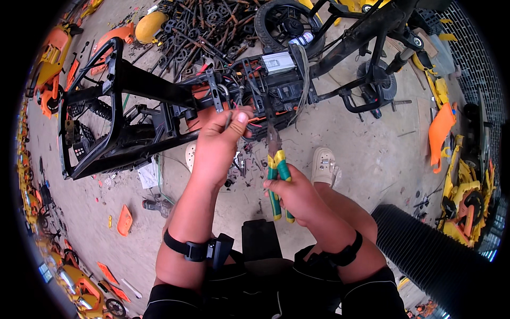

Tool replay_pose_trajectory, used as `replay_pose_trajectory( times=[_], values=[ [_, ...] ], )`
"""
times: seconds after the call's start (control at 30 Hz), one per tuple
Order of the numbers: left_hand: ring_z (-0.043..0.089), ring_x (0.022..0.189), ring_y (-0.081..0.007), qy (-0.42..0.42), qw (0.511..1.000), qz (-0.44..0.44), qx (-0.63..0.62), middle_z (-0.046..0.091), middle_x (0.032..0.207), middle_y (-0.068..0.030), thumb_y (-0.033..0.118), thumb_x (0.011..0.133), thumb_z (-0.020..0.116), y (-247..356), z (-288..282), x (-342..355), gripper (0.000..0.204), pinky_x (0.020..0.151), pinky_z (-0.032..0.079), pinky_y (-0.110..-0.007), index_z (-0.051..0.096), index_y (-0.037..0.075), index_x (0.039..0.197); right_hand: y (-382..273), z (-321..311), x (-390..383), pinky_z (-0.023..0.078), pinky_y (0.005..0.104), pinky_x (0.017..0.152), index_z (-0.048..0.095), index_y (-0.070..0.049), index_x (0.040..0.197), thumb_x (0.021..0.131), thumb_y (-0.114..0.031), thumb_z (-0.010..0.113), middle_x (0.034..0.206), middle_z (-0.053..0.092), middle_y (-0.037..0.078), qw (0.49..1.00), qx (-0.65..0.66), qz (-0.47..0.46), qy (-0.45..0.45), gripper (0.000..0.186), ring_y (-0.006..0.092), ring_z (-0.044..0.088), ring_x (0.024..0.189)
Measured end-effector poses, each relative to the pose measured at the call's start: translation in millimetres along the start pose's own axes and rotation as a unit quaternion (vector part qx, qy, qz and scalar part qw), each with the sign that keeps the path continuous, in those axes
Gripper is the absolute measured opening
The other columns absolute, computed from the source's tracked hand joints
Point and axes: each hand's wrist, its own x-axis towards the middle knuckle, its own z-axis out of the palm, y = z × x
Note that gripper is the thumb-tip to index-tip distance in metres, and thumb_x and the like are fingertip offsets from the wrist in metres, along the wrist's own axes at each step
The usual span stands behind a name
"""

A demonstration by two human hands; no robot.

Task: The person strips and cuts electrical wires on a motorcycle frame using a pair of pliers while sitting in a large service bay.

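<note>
My right hand [295, 194] is closed round the green and yellow handles of a pair of pliers [274, 143]. Their dark metal jaws point away from me, toward the wiring of a black scooter frame [154, 82]. Just left of the jaws, my left hand [220, 135] pinches thin wires [237, 104] between thumb and fingers. Beyond both hands, a silver finned box [278, 63] sits on the frame among loose cables [305, 74]. Whether the plier jaws touch a wire cannot be made out.
A heap of rusty metal parts [207, 34] and a wheel [287, 26] lie behind the frame. A power tool [156, 206] and an orange panel [125, 220] are on the floor at left. At right lie a black ribbed tube [425, 255] and yellow body panels [462, 207].
</note>
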Motion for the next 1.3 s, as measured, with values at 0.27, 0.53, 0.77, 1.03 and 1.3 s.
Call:
replay_pose_trajectory(
  times=[0.27, 0.53, 0.77, 1.03, 1.3],
  values=[
    [0.053, 0.071, -0.0064, -0.075, 0.994, -0.071, 0.047, 0.067, 0.1, -0.0033, 0.023, 0.099, 0.064, -2.2, 10.7, -3.9, 0.025, 0.066, 0.041, -0.021, 0.07, 0.001, 0.107, -2.5, -6.3, -5.5, 0.042, 0.0241, 0.057, 0.056, -0.005, 0.119, 0.092, -0.012, 0.062, 0.096, 0.063, 0.002, 1.0, -0.011, -0.005, -0.018, 0.028, 0.0104, 0.062, 0.086],
    [0.053, 0.069, -0.0076, -0.036, 0.998, -0.031, 0.044, 0.069, 0.094, -0.0024, 0.019, 0.099, 0.063, -12.1, 16.1, -1.4, 0.023, 0.068, 0.046, -0.023, 0.071, -0.001, 0.106, 1.2, -14.2, -12.4, 0.055, 0.036, 0.079, 0.052, -0.004, 0.125, 0.095, -0.011, 0.059, 0.117, 0.062, 0.009, 0.998, 0.024, 0.012, -0.065, 0.032, 0.0209, 0.062, 0.105],
    [0.053, 0.07, -0.0072, -0.047, 0.996, -0.035, 0.069, 0.069, 0.095, -0.0022, 0.019, 0.099, 0.063, -13.9, 20.5, -3.6, 0.025, 0.067, 0.045, -0.022, 0.071, -0.002, 0.109, -3.9, -18.0, -17.9, 0.054, 0.0362, 0.081, 0.049, -0.003, 0.131, 0.096, -0.013, 0.059, 0.12, 0.061, 0.011, 0.997, 0.034, -0.012, -0.07, 0.038, 0.0215, 0.061, 0.109],
    [0.052, 0.071, -0.0067, -0.059, 0.995, -0.01, 0.08, 0.069, 0.097, -0.0011, 0.022, 0.099, 0.063, -24.0, 22.5, -1.5, 0.025, 0.068, 0.044, -0.023, 0.073, 0.001, 0.109, -4.3, -20.8, -20.6, 0.054, 0.0348, 0.079, 0.049, -0.001, 0.13, 0.095, -0.013, 0.059, 0.119, 0.061, 0.011, 0.996, 0.047, -0.026, -0.073, 0.038, 0.0209, 0.061, 0.109],
    [0.055, 0.069, -0.0063, -0.061, 0.993, -0.002, 0.105, 0.068, 0.093, -0.0012, 0.021, 0.098, 0.065, -25.7, 24.7, -1.7, 0.026, 0.064, 0.046, -0.022, 0.072, 0.0, 0.111, -7.7, -20.6, -22.4, 0.053, 0.0335, 0.078, 0.05, 0.0, 0.128, 0.095, -0.015, 0.06, 0.117, 0.062, 0.01, 0.996, 0.045, -0.021, -0.072, 0.037, 0.0204, 0.061, 0.109]
  ],
)
